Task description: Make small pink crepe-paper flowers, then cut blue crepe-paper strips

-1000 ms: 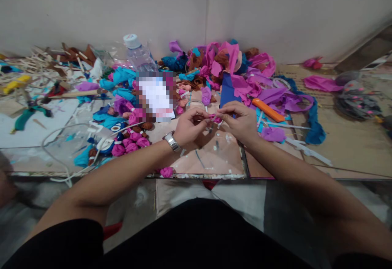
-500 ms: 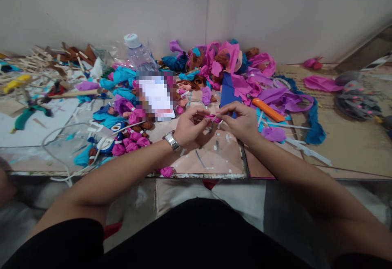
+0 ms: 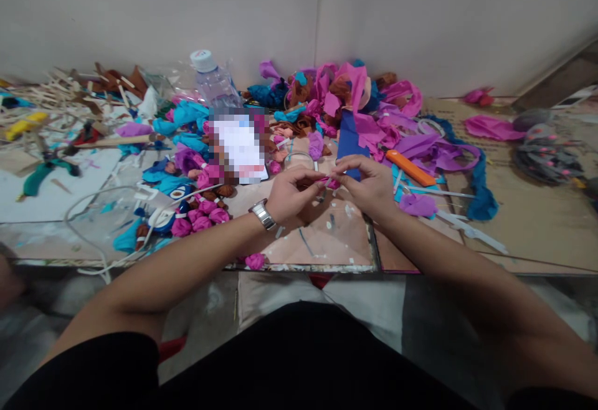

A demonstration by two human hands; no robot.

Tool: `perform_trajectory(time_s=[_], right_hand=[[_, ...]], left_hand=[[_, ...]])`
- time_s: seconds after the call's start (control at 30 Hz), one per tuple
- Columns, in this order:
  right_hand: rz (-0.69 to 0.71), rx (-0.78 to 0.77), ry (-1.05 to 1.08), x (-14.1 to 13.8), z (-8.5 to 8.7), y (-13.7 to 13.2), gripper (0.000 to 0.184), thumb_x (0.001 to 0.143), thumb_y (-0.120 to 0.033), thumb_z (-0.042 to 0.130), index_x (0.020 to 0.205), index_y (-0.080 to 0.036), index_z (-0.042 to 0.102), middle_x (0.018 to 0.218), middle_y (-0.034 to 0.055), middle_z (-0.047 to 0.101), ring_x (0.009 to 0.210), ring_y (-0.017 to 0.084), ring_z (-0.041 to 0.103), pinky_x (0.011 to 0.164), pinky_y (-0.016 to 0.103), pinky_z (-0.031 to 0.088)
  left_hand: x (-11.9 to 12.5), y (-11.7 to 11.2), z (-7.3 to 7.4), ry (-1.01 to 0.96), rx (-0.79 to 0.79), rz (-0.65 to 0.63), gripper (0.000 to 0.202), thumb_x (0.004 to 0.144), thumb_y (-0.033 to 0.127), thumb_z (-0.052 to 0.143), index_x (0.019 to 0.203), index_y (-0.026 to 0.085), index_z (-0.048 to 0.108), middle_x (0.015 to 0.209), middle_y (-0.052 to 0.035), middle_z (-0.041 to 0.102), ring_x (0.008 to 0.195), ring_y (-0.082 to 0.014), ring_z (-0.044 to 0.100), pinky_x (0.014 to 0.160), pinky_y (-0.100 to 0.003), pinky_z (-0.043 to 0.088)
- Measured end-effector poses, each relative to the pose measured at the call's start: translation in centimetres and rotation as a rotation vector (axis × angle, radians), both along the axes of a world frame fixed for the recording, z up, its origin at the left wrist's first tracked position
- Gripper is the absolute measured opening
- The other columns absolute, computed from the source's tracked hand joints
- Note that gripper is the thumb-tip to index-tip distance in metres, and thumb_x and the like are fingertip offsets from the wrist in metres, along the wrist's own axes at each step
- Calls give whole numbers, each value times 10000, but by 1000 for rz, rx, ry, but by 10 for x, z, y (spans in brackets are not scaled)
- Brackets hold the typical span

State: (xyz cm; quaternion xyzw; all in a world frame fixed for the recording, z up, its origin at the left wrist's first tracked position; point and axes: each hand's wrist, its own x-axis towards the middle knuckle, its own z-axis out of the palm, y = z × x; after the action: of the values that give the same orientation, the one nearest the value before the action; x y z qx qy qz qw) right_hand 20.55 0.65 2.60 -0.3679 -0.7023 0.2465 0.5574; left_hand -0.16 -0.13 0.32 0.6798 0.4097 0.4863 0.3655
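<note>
Two hands are tied up with one tiny bit of pink: the scrap [image 3: 333,183] is held over the worktop [image 3: 299,238], right between the left hand [image 3: 290,193] and the right hand [image 3: 367,184]. Both are pinched almost closed, with thumb and fingertips pressed on the scrap from either side. Whether anything else is gripped along with it can't be told, it's too small. Looks like fiddly fingertip shaping is being done, so a light, steady pinch from both sides is probably what's needed, and nothing yanked.

As for the worktop, it's pretty well buried. Pink balls [image 3: 203,218] are bunched off to the left, near a phone [image 3: 239,148] with its screen blurred out, and a bottle [image 3: 212,83] is stood behind that. A white cable [image 3: 70,210] is looped toward the front edge. Green pliers [image 3: 37,178] are laid at the far left, with sticks [image 3: 60,93] heaped behind. Purple and pink paper [image 3: 350,89] is piled at the back, an orange knife [image 3: 411,167] is parked just beyond the right hand, and cardboard [image 3: 527,210] is spread at the right. Everything is backed by a plain pale wall [image 3: 256,11].
</note>
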Motion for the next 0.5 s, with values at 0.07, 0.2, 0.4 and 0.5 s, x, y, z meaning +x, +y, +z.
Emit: perform_trajectory(time_s=[0.07, 0.2, 0.4, 0.5], right_hand=[[24, -17, 2, -1, -1, -1, 40, 891, -202, 804, 875, -230, 780, 910, 29, 797, 897, 216, 747, 857, 386, 589], [49, -27, -3, -1, -3, 0, 54, 895, -186, 794, 864, -226, 777, 898, 26, 785, 863, 199, 736, 807, 360, 590], [39, -21, 4, 0, -3, 1, 63, 889, -183, 815, 876, -229, 773, 876, 16, 774, 850, 191, 730, 808, 351, 585], [48, -35, 9, 0, -4, 1, 54, 893, -201, 818, 890, -228, 771, 879, 17, 773, 849, 192, 729, 801, 350, 585]], left_hand=[[0, 0, -1, -9, -7, 5, 207, 887, 354, 813, 1030, 206, 839, 969, -77, 807, 863, -188, 741, 781, -307, 588], [0, 0, -2, 2, 6, 5, 136, 884, 307, 801, 969, 209, 843, 911, -63, 792, 804, -172, 720, 751, -299, 567], [0, -1, 3, 56, 74, -6, 116, 893, 298, 806, 965, 211, 832, 911, -52, 793, 825, -170, 719, 758, -290, 557], [1, -1, 2, 39, 50, -9, 114, 899, 292, 794, 969, 205, 812, 925, -49, 792, 833, -173, 736, 770, -294, 575]])
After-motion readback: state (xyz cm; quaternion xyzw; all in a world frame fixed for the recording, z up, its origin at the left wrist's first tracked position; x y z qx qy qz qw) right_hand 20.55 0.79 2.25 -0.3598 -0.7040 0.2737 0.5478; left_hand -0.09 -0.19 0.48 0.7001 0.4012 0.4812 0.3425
